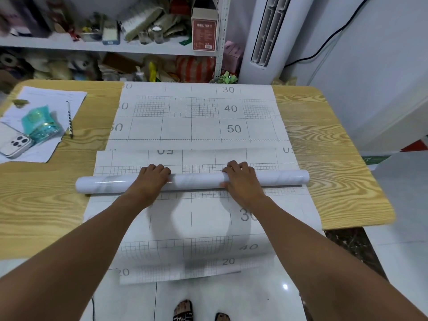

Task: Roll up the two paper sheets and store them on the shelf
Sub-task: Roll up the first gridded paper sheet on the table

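We press our left hand (151,176) and right hand (240,174), fingers curled, over the white marbled roll (196,180) lying across the wooden surface (328,158). It sits on its own unrolled gridded sheet (192,218), whose near end hangs off the edge. A second gridded sheet (199,114) lies flat beyond it.

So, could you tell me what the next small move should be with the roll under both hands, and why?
Probably roll the tube a little further away from the body, keeping both palms level. The left hand and right hand press on top of it, and flat gridded sheet lies unrolled just beyond it, so this sheet is not yet fully wound.
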